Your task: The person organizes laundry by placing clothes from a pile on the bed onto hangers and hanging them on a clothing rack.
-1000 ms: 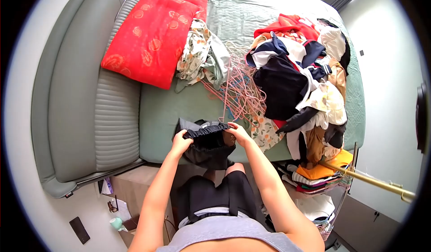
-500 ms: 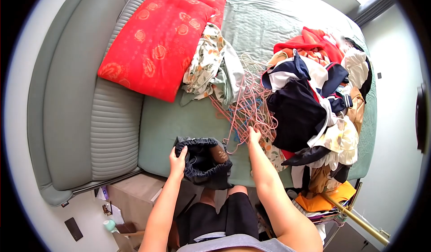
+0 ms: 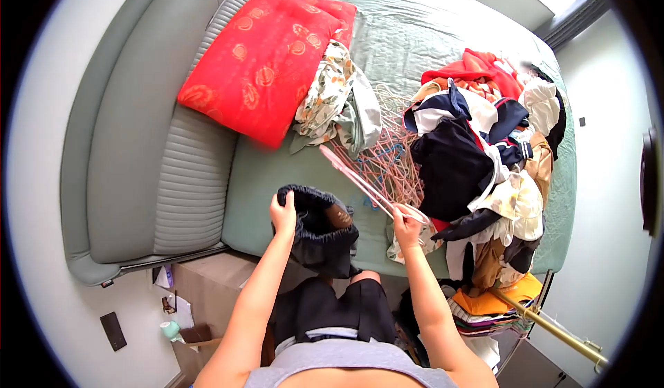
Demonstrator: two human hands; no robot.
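Observation:
My left hand (image 3: pixel 283 216) grips the edge of a black elastic-waist garment (image 3: pixel 321 250), whose gathered opening faces up and shows a brown patch inside. In my right hand (image 3: pixel 408 230) is a pink clothes hanger (image 3: pixel 360 184), held at its right end and slanting up to the left; whether it is one or more I cannot tell. Beyond it, a tangled heap of pink, white and blue hangers (image 3: pixel 394 153) lies on the bed. The garment hangs at the near edge of the mattress, left of my right hand.
A large pile of mixed clothes (image 3: pixel 460 160) covers the right of the green bed sheet (image 3: pixel 259 170). Red patterned bedding (image 3: pixel 266 63) and a floral cloth (image 3: pixel 328 97) lie by the padded headboard (image 3: pixel 138 132). A brass rail (image 3: pixel 553 329) and folded clothes (image 3: pixel 494 312) stand low right.
My right hand has lifted the pink hanger from the heap and drawn it nearer to me. The black garment, still in my left hand, has been raised slightly.

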